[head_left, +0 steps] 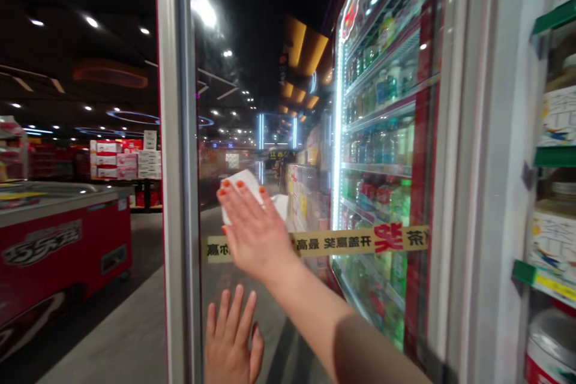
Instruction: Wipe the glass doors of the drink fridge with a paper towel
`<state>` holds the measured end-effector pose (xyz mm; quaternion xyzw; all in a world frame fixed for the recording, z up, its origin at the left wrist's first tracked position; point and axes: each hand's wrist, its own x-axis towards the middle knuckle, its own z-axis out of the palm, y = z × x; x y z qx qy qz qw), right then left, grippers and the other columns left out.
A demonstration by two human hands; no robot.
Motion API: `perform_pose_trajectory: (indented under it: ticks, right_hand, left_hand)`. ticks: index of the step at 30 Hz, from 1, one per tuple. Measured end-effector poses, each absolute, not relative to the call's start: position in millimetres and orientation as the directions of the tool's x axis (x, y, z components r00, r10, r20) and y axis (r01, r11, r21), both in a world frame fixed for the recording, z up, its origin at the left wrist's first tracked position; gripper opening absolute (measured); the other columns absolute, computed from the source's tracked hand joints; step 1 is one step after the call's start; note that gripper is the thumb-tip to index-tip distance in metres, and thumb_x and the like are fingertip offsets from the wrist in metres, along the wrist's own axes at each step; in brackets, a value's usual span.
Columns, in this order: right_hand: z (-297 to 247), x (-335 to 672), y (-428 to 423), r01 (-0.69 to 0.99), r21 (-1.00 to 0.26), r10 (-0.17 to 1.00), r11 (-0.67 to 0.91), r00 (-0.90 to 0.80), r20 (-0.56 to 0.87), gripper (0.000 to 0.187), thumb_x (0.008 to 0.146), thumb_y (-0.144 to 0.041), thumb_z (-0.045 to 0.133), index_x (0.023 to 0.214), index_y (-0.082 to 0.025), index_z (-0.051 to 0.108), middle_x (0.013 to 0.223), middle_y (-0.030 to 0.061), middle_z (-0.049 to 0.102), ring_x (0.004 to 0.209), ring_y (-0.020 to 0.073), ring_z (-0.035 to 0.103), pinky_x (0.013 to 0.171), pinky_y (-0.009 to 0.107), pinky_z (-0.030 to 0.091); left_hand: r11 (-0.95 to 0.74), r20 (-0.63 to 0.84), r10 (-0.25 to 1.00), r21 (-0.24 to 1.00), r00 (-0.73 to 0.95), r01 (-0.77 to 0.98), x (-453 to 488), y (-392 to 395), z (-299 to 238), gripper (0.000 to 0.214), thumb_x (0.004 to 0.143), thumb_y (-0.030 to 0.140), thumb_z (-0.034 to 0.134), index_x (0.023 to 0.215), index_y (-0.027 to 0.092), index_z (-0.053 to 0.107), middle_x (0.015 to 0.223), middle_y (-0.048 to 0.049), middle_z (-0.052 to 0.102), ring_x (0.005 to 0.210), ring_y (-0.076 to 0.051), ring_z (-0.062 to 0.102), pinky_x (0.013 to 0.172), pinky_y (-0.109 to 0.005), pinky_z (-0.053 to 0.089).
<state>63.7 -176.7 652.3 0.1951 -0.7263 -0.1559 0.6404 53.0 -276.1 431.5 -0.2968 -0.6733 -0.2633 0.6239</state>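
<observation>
You're pressing your right hand (254,231), fingers open and flat, over a white cloth (240,189) on a drinks cooler's glass door (288,312), while spreading your left hand (231,339) open just below.

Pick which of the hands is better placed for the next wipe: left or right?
Right, probably: the right hand presses the white cloth on the glass door; the left hand sits lower, holding nothing.
</observation>
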Motion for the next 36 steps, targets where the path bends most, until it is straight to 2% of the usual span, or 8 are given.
perform_pose_trajectory:
  ticks: [9, 12, 17, 26, 29, 32, 34, 36]
  right_hand:
    - [643, 124, 44, 0.09, -0.422, 0.417, 0.902, 0.069, 0.906, 0.074, 0.112, -0.043, 0.028, 0.175, -0.009, 0.009, 0.18, 0.026, 0.015, 0.17, 0.0395, 0.01, 0.133, 0.074, 0.017]
    - [611, 105, -44, 0.078, -0.163, 0.166, 0.983, -0.029, 0.986, 0.075, 0.111, -0.031, 0.034, 0.175, -0.009, 0.002, 0.181, 0.0212, 0.015, 0.171, 0.0318, 0.006, 0.136, 0.068, 0.018]
    - [559, 90, -129, -0.115, 0.471, -0.483, 0.875, -0.128, 0.866, 0.069, 0.105, -0.034, 0.055, 0.169, -0.019, 0.036, 0.181, -0.0002, 0.026, 0.17, 0.0193, 0.011, 0.141, 0.045, 0.007]
    - [533, 126, 26, 0.141, -0.419, 0.411, 0.897, 0.085, 0.908, 0.074, 0.109, -0.031, 0.034, 0.175, -0.012, 0.008, 0.178, 0.0246, 0.018, 0.166, 0.0461, 0.018, 0.125, 0.085, 0.027]
    - [498, 114, -50, 0.158, -0.097, 0.102, 0.983, -0.023, 0.995, 0.08, 0.103, -0.029, 0.045, 0.174, -0.009, 0.014, 0.178, 0.021, 0.02, 0.167, 0.0426, 0.019, 0.127, 0.077, 0.035]
    - [468, 114, -94, 0.048, 0.334, -0.324, 0.942, -0.146, 0.935, 0.072, 0.097, -0.034, 0.054, 0.167, -0.038, 0.041, 0.176, -0.0103, 0.03, 0.168, 0.0233, 0.019, 0.13, 0.044, 0.046]
    - [463, 120, -73, 0.043, 0.361, -0.352, 0.932, -0.142, 0.925, 0.073, 0.095, -0.031, 0.056, 0.166, -0.042, 0.041, 0.175, -0.0137, 0.032, 0.167, 0.0206, 0.018, 0.132, 0.042, 0.042]
    - [473, 128, -27, 0.127, 0.196, -0.184, 0.972, -0.104, 0.977, 0.082, 0.097, -0.024, 0.053, 0.173, -0.022, 0.024, 0.178, 0.0068, 0.025, 0.168, 0.033, 0.016, 0.135, 0.065, 0.032]
  left_hand:
    - [0.691, 0.998, 0.047, -0.005, -0.039, 0.723, 54, -271, 431, 0.077, 0.096, 0.026, 0.066, 0.167, 0.032, 0.04, 0.176, 0.003, 0.034, 0.168, -0.021, 0.025, 0.142, -0.044, 0.011]
    - [0.695, 0.997, 0.055, 0.003, -0.057, 0.719, 57, -272, 430, 0.076, 0.097, 0.027, 0.065, 0.168, 0.032, 0.038, 0.177, 0.004, 0.032, 0.169, -0.02, 0.023, 0.142, -0.044, 0.01]
    - [0.691, 0.992, 0.095, -0.01, -0.078, 0.723, 63, -282, 437, 0.076, 0.099, 0.024, 0.062, 0.169, 0.032, 0.035, 0.178, 0.0039, 0.033, 0.169, -0.021, 0.024, 0.142, -0.044, 0.012]
    - [0.78, 0.994, 0.025, 0.044, -0.102, 0.624, 50, -275, 447, 0.079, 0.098, 0.025, 0.063, 0.171, 0.033, 0.031, 0.181, -0.0008, 0.025, 0.171, -0.027, 0.016, 0.142, -0.054, 0.006]
    - [0.799, 0.993, 0.059, 0.014, -0.102, 0.601, 51, -277, 447, 0.081, 0.097, 0.024, 0.063, 0.171, 0.031, 0.03, 0.181, -0.0025, 0.024, 0.171, -0.027, 0.016, 0.142, -0.054, 0.007]
    - [0.82, 0.992, 0.098, -0.036, -0.078, 0.571, 53, -281, 450, 0.083, 0.096, 0.021, 0.063, 0.172, 0.027, 0.028, 0.181, -0.0043, 0.022, 0.171, -0.027, 0.014, 0.142, -0.053, 0.008]
    - [0.827, 0.991, 0.106, -0.045, -0.078, 0.561, 54, -283, 451, 0.084, 0.096, 0.021, 0.064, 0.172, 0.026, 0.028, 0.181, -0.0044, 0.021, 0.171, -0.027, 0.013, 0.142, -0.051, 0.007]
    - [0.824, 0.99, 0.116, -0.049, -0.084, 0.565, 53, -283, 452, 0.084, 0.096, 0.022, 0.064, 0.172, 0.026, 0.028, 0.182, -0.0042, 0.021, 0.171, -0.027, 0.013, 0.142, -0.051, 0.007]
